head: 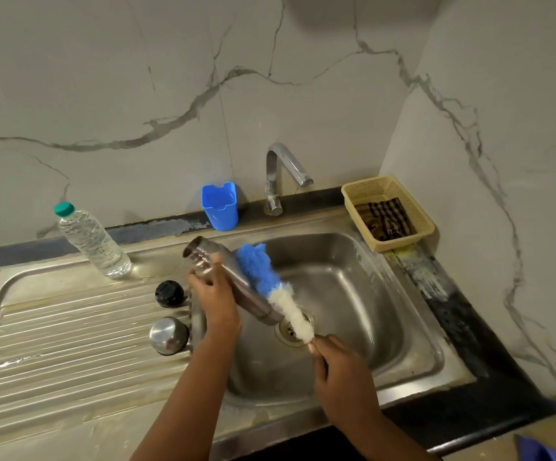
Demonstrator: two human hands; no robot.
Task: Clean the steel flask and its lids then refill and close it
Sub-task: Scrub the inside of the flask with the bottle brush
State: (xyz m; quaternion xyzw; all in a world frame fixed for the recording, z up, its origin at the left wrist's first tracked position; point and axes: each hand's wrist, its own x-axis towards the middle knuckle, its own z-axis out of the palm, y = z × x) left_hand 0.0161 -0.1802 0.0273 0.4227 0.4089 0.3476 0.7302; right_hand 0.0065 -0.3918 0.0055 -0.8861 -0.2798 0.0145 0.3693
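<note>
While the left hand (215,296) grips the tilted steel flask (233,281) mid-frame and the right hand (339,371) holds the bottle brush (276,291) against its outside, wet steel could slip into the sink (403,327).

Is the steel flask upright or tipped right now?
Tipped. The left hand holds the steel flask slanted over the sink, one end toward the drain.

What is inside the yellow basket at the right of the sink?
In the yellow basket lies a crumpled checked cloth, dark with light stripes. It covers most of the bottom, so whatever may lie beneath it cannot be seen.
</note>
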